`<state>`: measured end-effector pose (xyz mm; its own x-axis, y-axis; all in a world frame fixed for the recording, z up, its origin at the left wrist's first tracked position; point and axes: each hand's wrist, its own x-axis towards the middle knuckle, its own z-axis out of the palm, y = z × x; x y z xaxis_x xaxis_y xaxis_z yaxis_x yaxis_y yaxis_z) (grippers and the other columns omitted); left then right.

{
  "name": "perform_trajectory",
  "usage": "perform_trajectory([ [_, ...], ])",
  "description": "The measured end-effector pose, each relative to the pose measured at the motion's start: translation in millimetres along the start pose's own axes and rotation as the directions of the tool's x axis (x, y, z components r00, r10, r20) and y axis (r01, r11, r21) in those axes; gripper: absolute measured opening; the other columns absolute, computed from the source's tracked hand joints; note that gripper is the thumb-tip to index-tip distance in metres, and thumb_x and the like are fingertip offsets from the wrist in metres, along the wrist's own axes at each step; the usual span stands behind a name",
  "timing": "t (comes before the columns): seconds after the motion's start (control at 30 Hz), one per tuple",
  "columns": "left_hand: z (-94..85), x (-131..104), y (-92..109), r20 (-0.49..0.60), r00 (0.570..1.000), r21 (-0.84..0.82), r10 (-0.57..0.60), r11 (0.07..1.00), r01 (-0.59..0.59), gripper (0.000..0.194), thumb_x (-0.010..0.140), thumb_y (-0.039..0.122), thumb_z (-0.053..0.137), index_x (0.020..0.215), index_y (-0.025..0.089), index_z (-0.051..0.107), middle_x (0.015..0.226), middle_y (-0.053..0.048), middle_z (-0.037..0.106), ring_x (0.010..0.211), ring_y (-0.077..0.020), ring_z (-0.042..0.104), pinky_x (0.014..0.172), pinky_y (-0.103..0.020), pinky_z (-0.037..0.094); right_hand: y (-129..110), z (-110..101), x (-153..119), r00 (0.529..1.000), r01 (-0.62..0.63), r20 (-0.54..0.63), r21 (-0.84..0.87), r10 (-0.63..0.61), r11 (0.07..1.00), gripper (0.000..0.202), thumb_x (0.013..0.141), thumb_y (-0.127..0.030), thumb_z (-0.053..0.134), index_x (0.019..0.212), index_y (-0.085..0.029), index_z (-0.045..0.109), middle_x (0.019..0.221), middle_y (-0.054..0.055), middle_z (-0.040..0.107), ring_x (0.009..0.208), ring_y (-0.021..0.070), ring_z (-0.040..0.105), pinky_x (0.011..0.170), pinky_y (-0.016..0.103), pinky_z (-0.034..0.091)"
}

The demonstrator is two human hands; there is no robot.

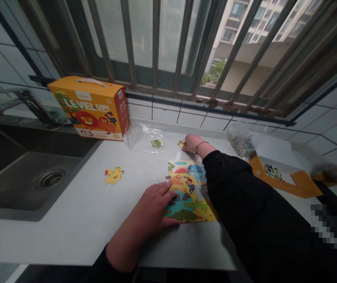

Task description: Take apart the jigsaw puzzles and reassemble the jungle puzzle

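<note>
A partly joined jigsaw puzzle (183, 214) of animals lies flat on the counter in front of me. My left hand (151, 204) rests along its left edge, fingers stretched out and thumb apart, holding nothing. Beyond the far edge, my right hand (192, 144) pinches a small puzzle piece (182, 143) at or just above the counter. The right sleeve covers part of the puzzle's right side. A yellow puzzle piece (114, 175) lies alone to the left. Another piece with green on it (157, 143) sits at a clear plastic bag (140, 137).
An orange puzzle box (97, 106) stands at the back left, beside a sink (41, 210) with a faucet (33, 106). At the right are a clear bag of pieces (242, 143) and an open orange-edged box (301, 186) with pieces inside. A barred window (156, 43) spans the back.
</note>
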<state>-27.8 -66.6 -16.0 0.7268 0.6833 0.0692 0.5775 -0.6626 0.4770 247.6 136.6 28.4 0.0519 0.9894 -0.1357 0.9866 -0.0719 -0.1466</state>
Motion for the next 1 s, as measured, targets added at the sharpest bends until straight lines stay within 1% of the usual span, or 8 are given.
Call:
perform_trajectory([
  [0.13,-2.1,-0.2,-1.4,0.01,1.0,-0.017,0.005,1.0,-0.005,0.079,0.073,0.051,0.101,0.141,0.024,0.069,0.168,-0.02,0.053,0.155,-0.045,0.051,0.126,-0.067,0.044,2.7,-4.9,-14.3,0.997,0.044,-0.063,0.108,-0.037,0.993,0.017,0.096,-0.025,0.076,0.109,-0.017,0.081,0.106,0.012,0.082,0.094,0.0229,0.073,0.08,0.03,0.049],
  [0.23,-6.2,0.7,-2.2,-0.009,1.0,-0.044,0.0,0.999,0.0,0.068,0.078,0.042,0.099,0.137,0.023,0.07,0.164,-0.018,0.058,0.151,-0.0413,0.055,0.124,-0.062,0.048,2.0,-5.1,-38.0,0.99,0.088,-0.13,0.195,-0.063,0.977,0.024,0.107,-0.031,0.061,0.104,-0.017,0.079,0.098,0.01,0.081,0.088,0.0197,0.07,0.076,0.029,0.047],
  [0.33,-13.0,1.6,-4.1,-0.045,0.999,-0.059,-0.019,0.998,0.016,0.047,0.086,0.033,0.092,0.126,0.021,0.072,0.15,-0.016,0.068,0.139,-0.0364,0.063,0.118,-0.055,0.053,-6.4,3.2,-69.7,0.985,0.135,-0.139,0.298,-0.097,0.945,0.027,0.109,-0.038,0.058,0.107,-0.017,0.076,0.092,0.006,0.079,0.079,0.0162,0.068,0.068,0.027,0.045],
  [0.47,-25.7,-2.7,-13.2,-0.074,0.991,0.019,-0.113,0.993,0.115,0.02,0.093,0.029,0.082,0.108,0.02,0.073,0.123,-0.012,0.076,0.116,-0.0339,0.069,0.102,-0.052,0.058,-30.3,32.0,-109.5,0.98,0.175,-0.052,0.68,-0.191,0.712,0.031,0.103,-0.038,0.068,0.127,-0.018,0.069,0.077,-0.002,0.072,0.061,0.0133,0.06,0.058,0.024,0.043],
  [0.53,-31.7,-7.7,-21.1,-0.09,0.984,0.051,-0.156,0.986,0.161,0.016,0.094,0.029,0.08,0.104,0.02,0.073,0.116,-0.011,0.076,0.11,-0.0327,0.07,0.099,-0.05,0.058,-42.4,48.0,-122.2,0.966,0.197,-0.043,0.76,-0.254,0.619,0.032,0.102,-0.035,0.07,0.13,-0.018,0.069,0.077,-0.003,0.071,0.063,0.0133,0.06,0.059,0.024,0.043],
  [0.63,-36.9,-15.0,-32.9,-0.119,0.976,0.05,-0.18,0.981,0.187,0.016,0.094,0.03,0.08,0.104,0.021,0.072,0.115,-0.01,0.076,0.111,-0.0313,0.069,0.101,-0.048,0.056,-52.3,63.5,-132.2,0.942,0.279,-0.098,0.758,-0.32,0.589,0.029,0.101,-0.032,0.071,0.128,-0.02,0.071,0.084,-0.002,0.072,0.071,0.014,0.063,0.066,0.025,0.048],
  [0.83,-31.3,-17.0,-40.5,-0.134,0.977,0.029,-0.164,0.985,0.169,0.029,0.093,0.033,0.083,0.119,0.022,0.073,0.129,-0.01,0.074,0.119,-0.0308,0.069,0.107,-0.049,0.054,-49.5,64.2,-138.0,0.925,0.365,-0.152,0.618,-0.35,0.696,0.028,0.105,-0.03,0.069,0.131,-0.022,0.073,0.088,-0.001,0.073,0.078,0.0156,0.066,0.077,0.028,0.051],
  [1.0,-22.7,-16.0,-40.2,-0.173,0.974,0.046,-0.146,0.987,0.157,0.044,0.094,0.035,0.082,0.134,0.025,0.07,0.154,-0.012,0.065,0.138,-0.0337,0.063,0.116,-0.054,0.05,-48.4,67.0,-134.8,0.884,0.467,-0.231,0.455,-0.406,0.758,0.027,0.106,-0.027,0.07,0.132,-0.02,0.074,0.12,0.009,0.078,0.113,0.0226,0.07,0.103,0.037,0.052],
])
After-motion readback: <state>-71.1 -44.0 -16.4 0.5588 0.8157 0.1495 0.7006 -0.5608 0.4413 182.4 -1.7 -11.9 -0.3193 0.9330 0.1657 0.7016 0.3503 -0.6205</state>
